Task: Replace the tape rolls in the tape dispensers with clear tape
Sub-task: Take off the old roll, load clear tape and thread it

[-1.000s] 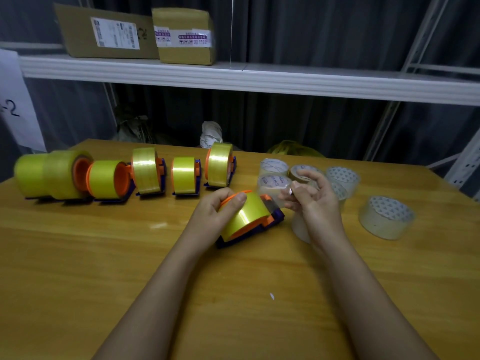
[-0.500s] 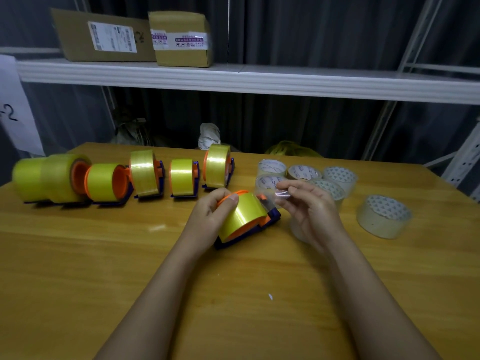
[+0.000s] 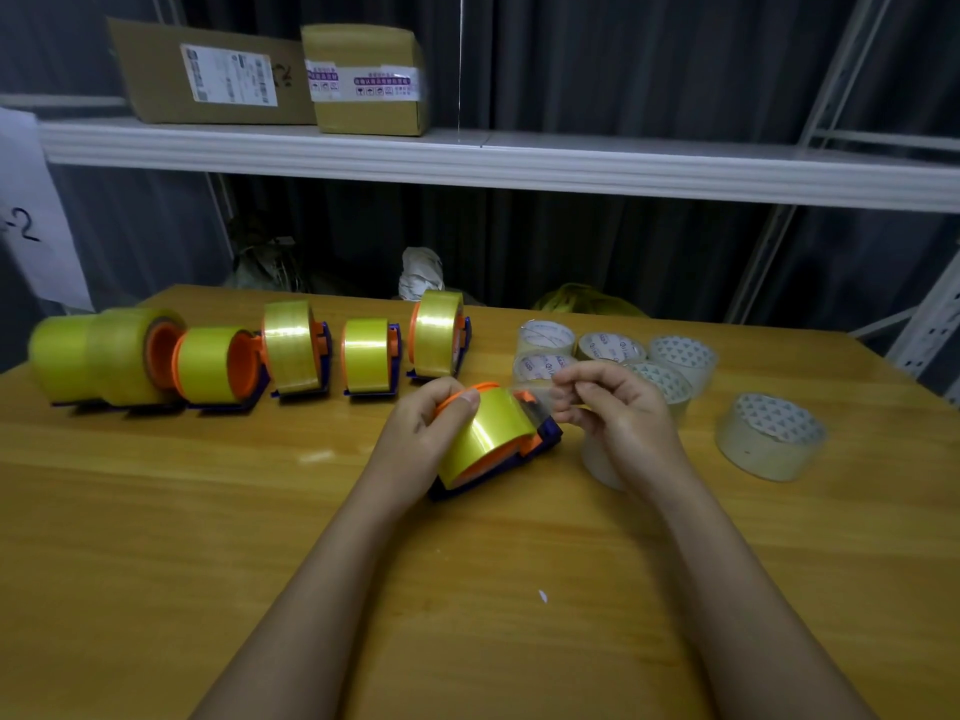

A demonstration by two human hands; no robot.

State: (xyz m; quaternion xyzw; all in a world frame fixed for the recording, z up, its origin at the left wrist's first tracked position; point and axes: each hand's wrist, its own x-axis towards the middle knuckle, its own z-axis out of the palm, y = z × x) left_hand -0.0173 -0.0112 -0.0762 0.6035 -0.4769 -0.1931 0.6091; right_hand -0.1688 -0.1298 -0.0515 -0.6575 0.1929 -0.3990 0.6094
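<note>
An orange and blue tape dispenser (image 3: pixel 540 445) loaded with a yellow tape roll (image 3: pixel 485 433) lies tilted on the wooden table (image 3: pixel 156 537). My left hand (image 3: pixel 421 433) grips the roll, thumb on top. My right hand (image 3: pixel 618 413) pinches the loose end of the tape (image 3: pixel 540 394) pulled out at the dispenser's front. Several clear tape rolls (image 3: pixel 613 350) stand grouped behind my right hand, and one more clear roll (image 3: pixel 771 436) sits alone at the right. Another pale roll is partly hidden under my right hand.
A row of several yellow-tape dispensers (image 3: pixel 291 350) lines the table's far left. A white shelf (image 3: pixel 519 158) above carries two cardboard boxes (image 3: pixel 291 75). Bags and a dark curtain lie behind the table. A small white scrap (image 3: pixel 543 595) lies near the front.
My right hand has shifted left toward the dispenser's front, still pinching the tape end. The left hand keeps its grip on the roll.
</note>
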